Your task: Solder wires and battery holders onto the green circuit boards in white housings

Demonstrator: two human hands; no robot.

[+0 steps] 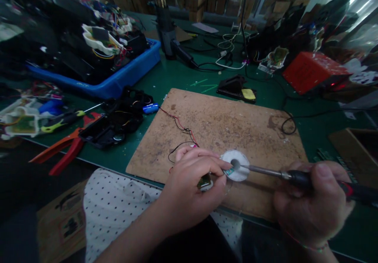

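My left hand (196,180) is closed on a small circuit board (204,181), with its fingertips at the near-left edge of a white round spool (242,172). A bit of green board (229,171) shows by those fingertips. In my right hand (313,200) is a soldering iron (299,179) with a black handle, its thin metal tip pointing left over the spool's hole. Red and black wires (179,124) run from near my left hand to a blue cylinder (151,108). Underneath lies a stained brown board (206,117).
A blue tray (118,82) of parts stands at the back left, near a heat gun (167,34). Red-orange pliers (71,143) and black housings (113,127) lie left. Behind the board are an iron stand (233,86) and a red box (314,72). A carton (357,145) is at right.
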